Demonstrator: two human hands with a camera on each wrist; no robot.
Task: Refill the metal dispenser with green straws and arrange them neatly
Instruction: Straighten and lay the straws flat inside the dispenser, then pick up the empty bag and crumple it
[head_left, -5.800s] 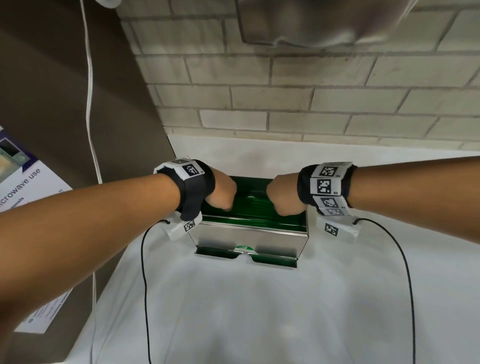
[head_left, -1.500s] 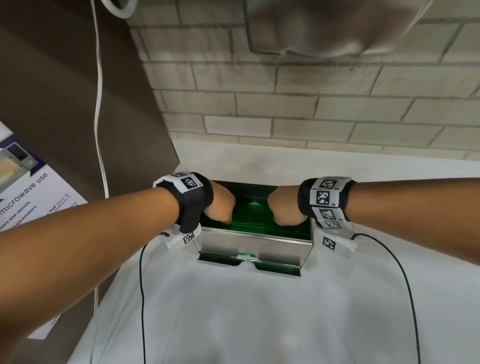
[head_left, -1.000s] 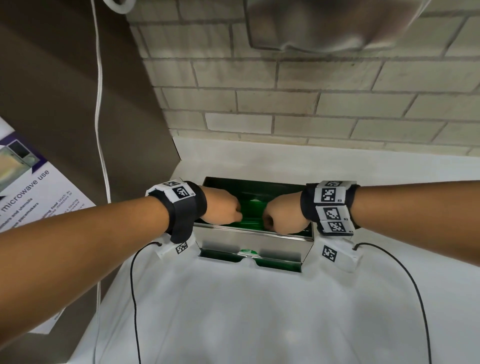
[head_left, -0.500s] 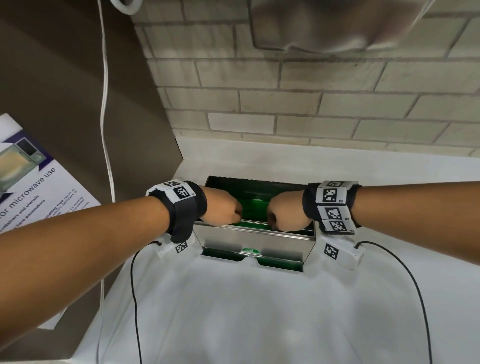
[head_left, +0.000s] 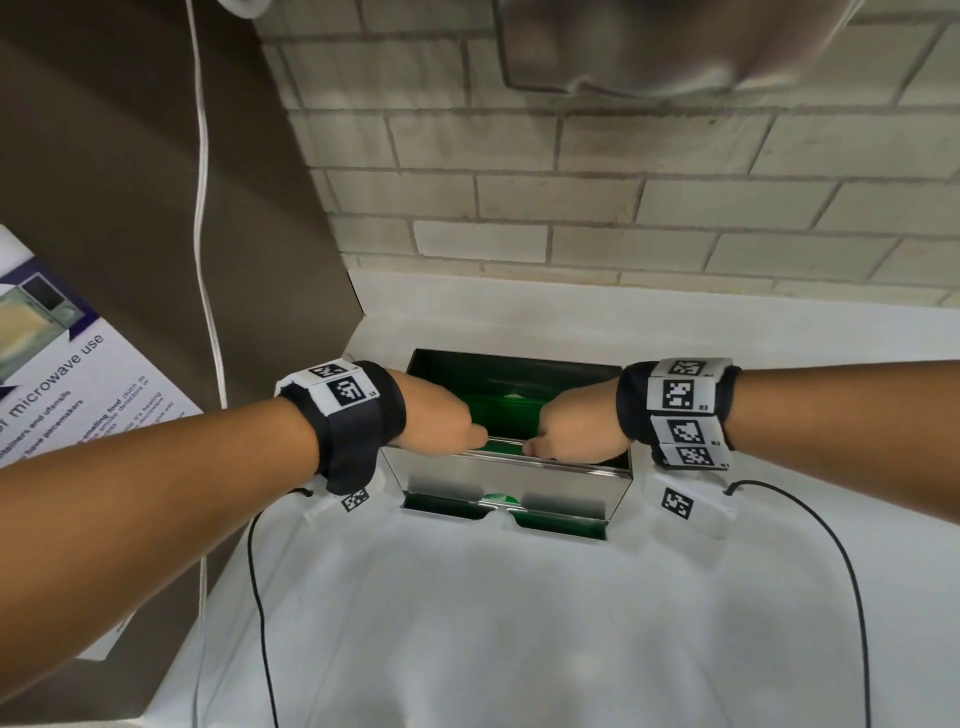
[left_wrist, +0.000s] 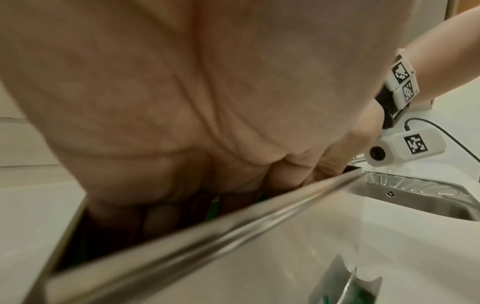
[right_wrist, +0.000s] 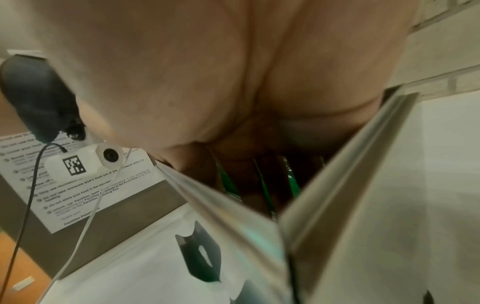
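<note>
Two hands work inside the open top of the metal dispenser (head_left: 514, 478), which stands on the white counter (head_left: 519, 623) with its back toward the brick wall (head_left: 571, 208) at 12 o'clock. The left hand (head_left: 436, 423) enters from 9 o'clock and the right hand (head_left: 576, 434) from 3 o'clock; both reach down past the front rim. In the wrist views the fingers of each hand point down among the green straws (right_wrist: 263, 185), but whether they pinch straws or only press on them cannot be told, since the rim and palms hide the fingertips. Straws lie lengthwise in the bin, running 9 to 3 o'clock, and green also shows in the dispensing slot (head_left: 504, 512) at the 6 o'clock side of the base. Judged from appearance, the straws are light, thin, wrapped tubes that bend or kink if squeezed hard and slide readily against each other and against polished steel. Handling advice: grip a bundle near both ends, with even light pressure, and keep it level. Appearance: dark glossy green sticks with pale markings, against mirror-bright walls that reflect a green tint.
</note>
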